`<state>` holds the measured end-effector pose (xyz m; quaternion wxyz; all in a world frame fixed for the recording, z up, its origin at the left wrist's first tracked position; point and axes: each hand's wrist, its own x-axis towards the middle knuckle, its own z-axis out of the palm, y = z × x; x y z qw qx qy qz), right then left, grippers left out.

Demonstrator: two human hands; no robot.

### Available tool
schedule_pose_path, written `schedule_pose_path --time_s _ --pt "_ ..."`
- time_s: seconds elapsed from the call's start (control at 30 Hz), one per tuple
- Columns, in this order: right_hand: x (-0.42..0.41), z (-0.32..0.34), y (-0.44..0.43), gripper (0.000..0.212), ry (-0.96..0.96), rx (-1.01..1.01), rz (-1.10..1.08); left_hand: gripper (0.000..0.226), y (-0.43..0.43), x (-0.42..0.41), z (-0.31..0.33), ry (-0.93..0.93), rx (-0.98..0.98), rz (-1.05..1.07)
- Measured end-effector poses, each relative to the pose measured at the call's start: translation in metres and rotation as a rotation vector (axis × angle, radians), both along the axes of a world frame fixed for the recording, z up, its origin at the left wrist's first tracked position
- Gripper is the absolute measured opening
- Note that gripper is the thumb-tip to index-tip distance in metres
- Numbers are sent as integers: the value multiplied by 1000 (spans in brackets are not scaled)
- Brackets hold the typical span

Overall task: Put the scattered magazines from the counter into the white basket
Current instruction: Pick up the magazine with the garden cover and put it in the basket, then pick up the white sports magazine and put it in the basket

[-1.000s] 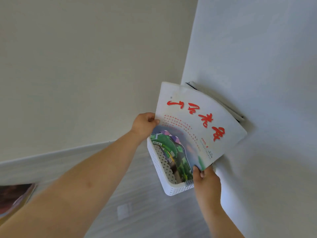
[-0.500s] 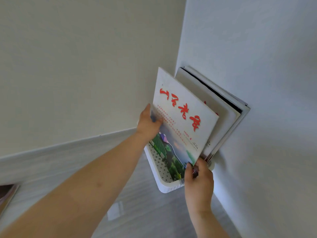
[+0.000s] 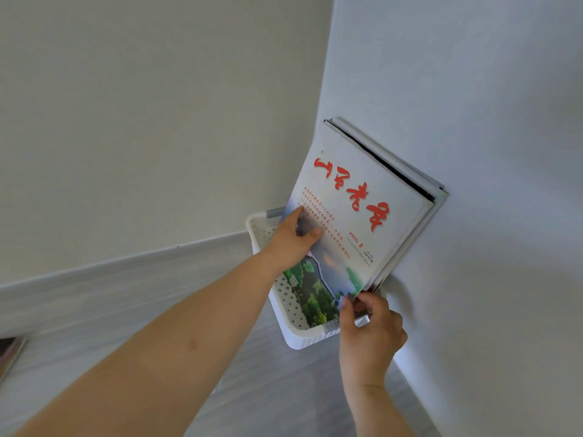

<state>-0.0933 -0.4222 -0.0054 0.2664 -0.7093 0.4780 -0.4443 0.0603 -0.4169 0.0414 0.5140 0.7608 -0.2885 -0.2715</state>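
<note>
The magazine with red letters stood in the white basket, now leaning flat on the others by the wall, not bent like a moment before. My left hand pressed on its cover, and my right hand pinched its bottom corner. I thought this one was almost in.

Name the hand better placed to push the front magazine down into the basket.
Probably left. The left hand lies flat on the magazine cover above the white basket; the right hand only pinches the bottom corner.
</note>
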Motion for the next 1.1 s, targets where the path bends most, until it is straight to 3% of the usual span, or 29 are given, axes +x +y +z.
schedule_pose_path --time_s 0.13,0.23,0.47,0.57,0.77,0.9,0.97,1.03,1.1 --pt "-13 1 9 33 -76 142 90 55 18 1 10 -22 -76 215" --pt "-27 3 23 42 -8 148 91 36 47 2 23 -121 -39 296" --pt "-39 14 87 26 79 73 267 19 164 -47 32 -39 -188 341" --pt "-38 9 130 23 104 17 416 20 227 -65 22 -44 -162 365" --pt "-37 -20 213 43 99 -82 646 38 358 -76 -18 -32 21 536" --pt "-25 -29 269 29 236 -212 765 21 437 -72 -42 -123 253 673" --pt "-16 -30 296 34 350 -184 895 18 472 -66 -50 -187 383 734" --pt "-12 -36 324 53 546 -23 1057 34 505 -60 -55 -290 611 717" --pt "-7 -41 348 64 778 63 1124 57 532 -55 -58 -268 813 727"
